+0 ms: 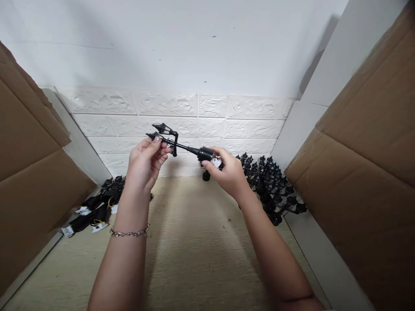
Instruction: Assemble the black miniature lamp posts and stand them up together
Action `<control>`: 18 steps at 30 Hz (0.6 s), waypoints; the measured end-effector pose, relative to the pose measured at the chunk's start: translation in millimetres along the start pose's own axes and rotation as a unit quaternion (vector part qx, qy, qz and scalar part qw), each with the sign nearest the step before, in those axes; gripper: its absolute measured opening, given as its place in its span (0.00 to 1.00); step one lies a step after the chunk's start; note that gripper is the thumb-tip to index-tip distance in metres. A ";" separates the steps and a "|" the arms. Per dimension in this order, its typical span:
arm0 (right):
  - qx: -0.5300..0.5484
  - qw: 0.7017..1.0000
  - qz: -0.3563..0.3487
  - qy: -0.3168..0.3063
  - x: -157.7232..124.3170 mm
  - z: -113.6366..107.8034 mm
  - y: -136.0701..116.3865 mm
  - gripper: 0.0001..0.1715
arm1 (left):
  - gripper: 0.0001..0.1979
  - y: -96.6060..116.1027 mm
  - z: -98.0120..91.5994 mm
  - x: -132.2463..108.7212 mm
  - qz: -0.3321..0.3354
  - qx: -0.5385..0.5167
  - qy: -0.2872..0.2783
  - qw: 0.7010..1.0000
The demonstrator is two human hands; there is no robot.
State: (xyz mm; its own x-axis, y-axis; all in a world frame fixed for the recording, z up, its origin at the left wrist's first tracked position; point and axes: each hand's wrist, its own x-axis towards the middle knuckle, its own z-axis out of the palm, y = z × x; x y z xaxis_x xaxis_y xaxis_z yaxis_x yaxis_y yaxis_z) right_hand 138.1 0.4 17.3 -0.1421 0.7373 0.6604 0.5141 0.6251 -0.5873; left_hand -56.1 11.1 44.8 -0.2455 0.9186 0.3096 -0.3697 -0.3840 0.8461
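Observation:
A small black model street lamp [182,147] is held in the air, lying nearly sideways with its lantern heads to the left and its round base to the right. My left hand [147,160] pinches it at one of the lanterns. The fingers of my right hand [227,170] are wrapped round the black cylindrical base [205,153]. A whitish disc shows at the base's end, partly covered by my right fingers. Below the base, a small black round piece [206,176] stands near the wall.
Many black lamps [267,172] are heaped on the right of the wooden table [194,259]. At the left lie black pieces [94,214] with white tags and yellow wires. Cardboard panels [29,172] flank both sides; a white brick-patterned wall [181,103] stands behind.

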 end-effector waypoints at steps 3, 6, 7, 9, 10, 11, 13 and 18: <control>0.000 1.000 0.007 0.010 1.5 -1.7 6.2 0.18 | 0.09 -7.1 2.9 2.2 -0.021 0.041 -0.002 0.999; -0.023 0.999 -0.017 0.023 1.8 -2.5 9.4 0.18 | 0.15 -15.7 2.7 5.6 -0.019 0.128 0.012 0.991; -0.035 0.999 -0.026 0.027 1.9 -2.4 10.3 0.18 | 0.19 -19.1 2.4 6.3 -0.004 0.171 0.022 0.985; -0.065 0.996 -0.040 0.037 2.4 -1.7 12.5 0.18 | 0.27 -25.6 2.0 6.8 0.057 0.269 0.048 0.960; -0.082 0.995 -0.046 0.043 2.8 -1.2 13.9 0.18 | 0.29 -28.3 2.1 6.5 0.100 0.317 0.059 0.941; -0.100 0.992 -0.053 0.050 3.1 -0.7 15.6 0.18 | 0.31 -30.4 2.5 5.7 0.144 0.357 0.067 0.920; -0.135 0.987 -0.063 0.060 3.6 0.4 18.9 0.18 | 0.32 -32.3 4.1 3.0 0.220 0.409 0.054 0.884; -0.185 0.979 -0.068 0.046 2.6 5.3 21.6 0.20 | 0.23 -28.0 12.0 -8.5 0.285 0.483 -0.122 0.819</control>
State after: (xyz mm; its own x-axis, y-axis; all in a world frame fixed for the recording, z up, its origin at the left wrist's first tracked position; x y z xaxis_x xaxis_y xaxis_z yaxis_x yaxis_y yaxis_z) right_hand 144.4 17.3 3.9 -0.1613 0.6170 0.7702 0.7693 0.5675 -0.2935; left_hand -33.0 15.2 23.7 0.0991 0.6518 0.7519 0.6521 -0.6133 0.4457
